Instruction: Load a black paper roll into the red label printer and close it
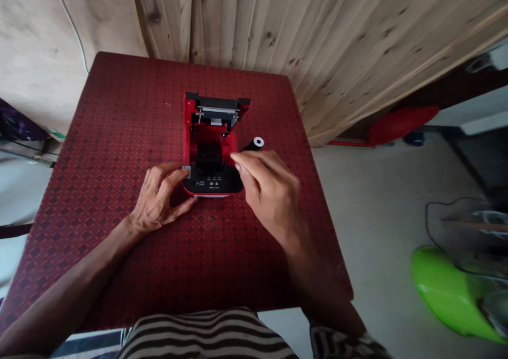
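A small red and black printer (214, 184) sits on the table with its lid (218, 104) raised, showing the red inside and a black part in the middle. My left hand (159, 195) grips its front left corner, fingertips by a grey tab (186, 172) and thumb low at the front edge. My right hand (270, 189) is at the printer's right side, thumb and forefinger pinched together by the opening; whatever they hold, if anything, is too small to make out. Just behind that hand lies a black roll (258, 142) with a white end, partly hidden by the fingers.
The printer stands on a table with a red patterned cover (119, 105), against a wooden plank wall (254, 20). Off to the right on the floor are a bright green plastic thing (440, 285) and a dark cable (427, 216). A red rounded object (402, 126) is farther back.
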The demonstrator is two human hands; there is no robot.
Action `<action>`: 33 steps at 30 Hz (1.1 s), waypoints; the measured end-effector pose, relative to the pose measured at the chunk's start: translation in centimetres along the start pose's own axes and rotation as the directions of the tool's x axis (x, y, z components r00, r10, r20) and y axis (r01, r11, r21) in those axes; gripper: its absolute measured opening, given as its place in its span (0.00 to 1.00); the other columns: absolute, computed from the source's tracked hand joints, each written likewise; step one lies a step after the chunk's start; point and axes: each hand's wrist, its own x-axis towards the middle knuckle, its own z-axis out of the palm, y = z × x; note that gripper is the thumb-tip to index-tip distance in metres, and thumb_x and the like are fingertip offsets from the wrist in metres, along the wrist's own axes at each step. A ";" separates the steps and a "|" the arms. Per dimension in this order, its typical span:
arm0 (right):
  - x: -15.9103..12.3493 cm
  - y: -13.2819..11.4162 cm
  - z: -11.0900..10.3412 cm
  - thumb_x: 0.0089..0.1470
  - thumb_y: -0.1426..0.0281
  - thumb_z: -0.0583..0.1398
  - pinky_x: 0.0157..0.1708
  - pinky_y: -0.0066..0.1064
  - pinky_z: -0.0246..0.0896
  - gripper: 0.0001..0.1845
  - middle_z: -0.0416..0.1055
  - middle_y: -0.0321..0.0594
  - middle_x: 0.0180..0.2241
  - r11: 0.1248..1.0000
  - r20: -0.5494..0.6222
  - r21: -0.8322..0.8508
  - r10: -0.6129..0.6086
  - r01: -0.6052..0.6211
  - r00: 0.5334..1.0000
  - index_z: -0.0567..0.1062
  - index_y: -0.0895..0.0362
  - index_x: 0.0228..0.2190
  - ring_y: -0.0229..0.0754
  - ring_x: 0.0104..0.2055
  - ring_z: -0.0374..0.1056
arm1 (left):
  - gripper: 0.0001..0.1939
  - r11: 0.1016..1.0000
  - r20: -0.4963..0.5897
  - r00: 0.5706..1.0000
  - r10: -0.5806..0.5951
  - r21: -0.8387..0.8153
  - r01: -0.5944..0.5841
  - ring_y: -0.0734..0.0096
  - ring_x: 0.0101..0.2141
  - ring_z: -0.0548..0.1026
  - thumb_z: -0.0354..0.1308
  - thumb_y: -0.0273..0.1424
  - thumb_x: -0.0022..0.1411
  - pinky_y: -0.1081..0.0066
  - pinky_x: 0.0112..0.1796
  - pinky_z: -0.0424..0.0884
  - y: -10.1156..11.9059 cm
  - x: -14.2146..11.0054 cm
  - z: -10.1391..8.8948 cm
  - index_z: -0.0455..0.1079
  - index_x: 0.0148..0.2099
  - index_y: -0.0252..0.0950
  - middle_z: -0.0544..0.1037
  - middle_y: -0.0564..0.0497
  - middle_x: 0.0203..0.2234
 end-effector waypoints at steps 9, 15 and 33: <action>8.4 1.5 5.5 0.64 0.82 0.61 0.39 0.40 0.70 0.11 0.82 0.50 0.38 0.972 0.611 -0.203 0.030 0.120 0.791 0.83 0.60 0.38 0.49 0.38 0.79 | 0.40 0.999 0.023 1.000 -0.011 -0.031 0.012 0.53 0.53 0.77 0.67 0.37 0.70 0.56 0.50 0.79 0.4 -0.5 0.0 0.52 0.76 0.37 0.75 0.36 0.56; 8.9 1.8 6.2 0.61 0.81 0.63 0.37 0.39 0.69 0.09 0.83 0.53 0.41 0.957 0.678 -0.240 0.046 0.161 0.734 0.82 0.61 0.42 0.51 0.40 0.80 | 0.38 0.999 0.028 1.000 -0.013 -0.029 0.014 0.54 0.53 0.78 0.64 0.38 0.71 0.57 0.49 0.79 0.5 -0.5 0.0 0.52 0.75 0.38 0.75 0.36 0.55; 6.0 1.7 -3.8 0.58 0.65 0.69 0.47 0.40 0.74 0.14 0.83 0.37 0.44 0.949 0.183 0.266 0.122 -0.169 0.975 0.80 0.50 0.46 0.46 0.44 0.79 | 0.39 0.998 0.028 0.999 -0.021 -0.064 0.022 0.53 0.53 0.77 0.65 0.40 0.71 0.56 0.50 0.79 0.0 -0.7 0.3 0.52 0.76 0.37 0.74 0.36 0.56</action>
